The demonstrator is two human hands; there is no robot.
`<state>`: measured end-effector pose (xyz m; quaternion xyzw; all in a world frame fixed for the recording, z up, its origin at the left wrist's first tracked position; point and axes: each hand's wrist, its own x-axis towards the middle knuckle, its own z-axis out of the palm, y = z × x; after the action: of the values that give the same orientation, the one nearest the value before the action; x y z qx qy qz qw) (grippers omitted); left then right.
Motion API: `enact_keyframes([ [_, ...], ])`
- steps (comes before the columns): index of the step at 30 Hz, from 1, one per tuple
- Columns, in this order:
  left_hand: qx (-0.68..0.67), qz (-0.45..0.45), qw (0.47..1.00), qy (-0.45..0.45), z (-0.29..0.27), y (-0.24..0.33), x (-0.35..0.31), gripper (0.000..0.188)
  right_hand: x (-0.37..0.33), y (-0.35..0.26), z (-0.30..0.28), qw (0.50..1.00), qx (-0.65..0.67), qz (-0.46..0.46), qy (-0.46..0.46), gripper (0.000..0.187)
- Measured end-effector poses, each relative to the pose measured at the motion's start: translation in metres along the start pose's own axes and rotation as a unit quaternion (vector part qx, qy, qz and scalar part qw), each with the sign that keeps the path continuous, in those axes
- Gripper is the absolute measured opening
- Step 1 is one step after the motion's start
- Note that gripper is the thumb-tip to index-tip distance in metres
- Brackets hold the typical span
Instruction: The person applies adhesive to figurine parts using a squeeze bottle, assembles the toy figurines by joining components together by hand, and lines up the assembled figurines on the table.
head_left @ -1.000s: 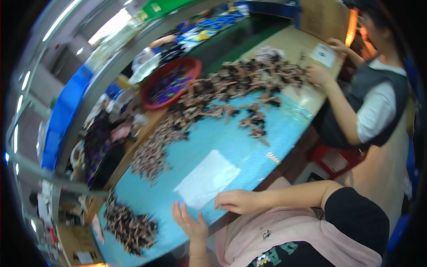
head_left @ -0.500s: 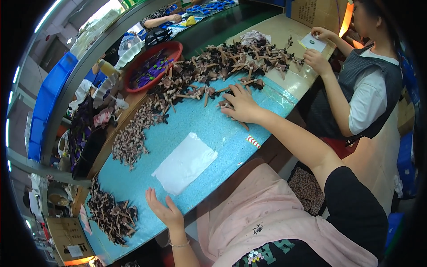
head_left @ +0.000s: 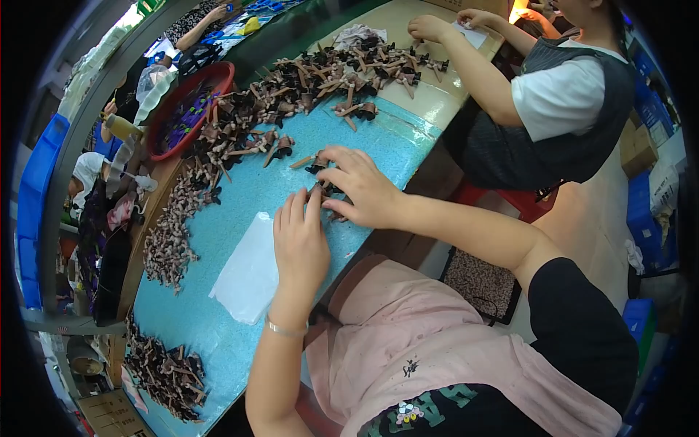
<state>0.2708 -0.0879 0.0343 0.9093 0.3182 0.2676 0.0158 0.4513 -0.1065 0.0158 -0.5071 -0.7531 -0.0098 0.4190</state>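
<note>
Near the middle of the blue tabletop (head_left: 240,182), my two hands meet over a few small brown-and-black moulded pieces (head_left: 318,166). My right hand (head_left: 364,191) comes in from the right, its fingers and thumb curled around some of them. From below, my left hand (head_left: 300,240) lies with fingers stretched out and its fingertips against a piece beside the right hand. My fingers partly cover these pieces. Just left of my left hand lies a white sheet (head_left: 251,273).
A long heap of similar pieces (head_left: 291,87) runs along the far side, with smaller light pieces (head_left: 171,244) left of it and a dark pile (head_left: 164,375) at the near left. Behind stands a red basin (head_left: 153,138). A co-worker's hand (head_left: 429,29) is at the far right.
My right hand has drawn pieces from the heap's edge toward me and left. My left hand has moved up from the table's edge to join it. The view has shifted.
</note>
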Motion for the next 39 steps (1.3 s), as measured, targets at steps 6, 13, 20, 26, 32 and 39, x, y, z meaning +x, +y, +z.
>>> enact_keyframes([
  [6, 0.044, 0.031, 0.993, -0.103, 0.022, -0.015, 0.034, 0.024, -0.03, -0.018, -0.001, 0.994, -0.061, -0.002, -0.088, 0.039],
  [13, 0.057, 0.007, 0.998, -0.011, -0.005, -0.037, 0.032, 0.016, -0.01, -0.018, -0.007, 0.994, -0.024, 0.036, -0.095, 0.039],
  [20, -0.218, -0.209, 0.941, -0.15, -0.108, -0.028, -0.06, 0.02, 0.01, -0.004, -0.043, 0.961, 0.088, 0.125, -0.232, 0.025],
  [26, -0.221, -0.313, 0.902, -0.198, -0.121, -0.021, -0.126, 0.024, 0.013, -0.049, -0.011, 0.788, 0.435, 0.243, -0.362, 0.029],
  [32, -0.161, -0.183, 0.963, -0.117, -0.097, -0.035, -0.134, 0.026, 0.015, -0.078, 0.025, 0.855, 0.315, 0.176, -0.371, 0.028],
  [39, -0.037, -0.185, 0.982, 0.011, -0.089, -0.031, -0.15, 0.046, 0.008, -0.075, 0.016, 0.944, 0.17, -0.008, -0.283, 0.045],
])
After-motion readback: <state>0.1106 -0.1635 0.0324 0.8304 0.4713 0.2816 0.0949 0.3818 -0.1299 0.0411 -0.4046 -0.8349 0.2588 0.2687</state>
